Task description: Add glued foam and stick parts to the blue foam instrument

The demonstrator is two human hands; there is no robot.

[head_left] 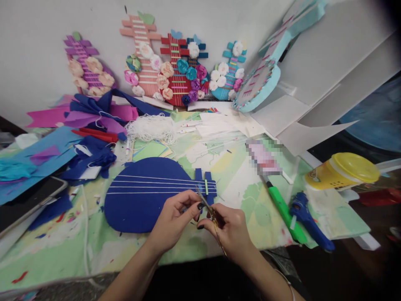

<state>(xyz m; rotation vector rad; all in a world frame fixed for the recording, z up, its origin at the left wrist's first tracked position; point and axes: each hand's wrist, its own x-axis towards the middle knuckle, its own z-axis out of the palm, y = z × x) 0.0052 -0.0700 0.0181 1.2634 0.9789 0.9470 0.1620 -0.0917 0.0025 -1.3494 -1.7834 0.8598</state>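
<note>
From where I stand, a blue guitar cutout (134,213) lies mid-frame on the table (257,234), white strings along it. At its neck, the right hand (234,228) is closed around scissors (214,218); the left hand (173,215) curls beside the blades, and I can't tell whether its fingers pinch anything. White yarn (152,127) sits above; a glue gun (308,221) lies lower right.

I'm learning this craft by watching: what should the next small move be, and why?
Probably a careful small snip beside the left hand: the right hand holds the scissors with the blades right by the left hand's curled fingers, over the blue guitar shape. Whatever would be cut is too small to tell.
</note>
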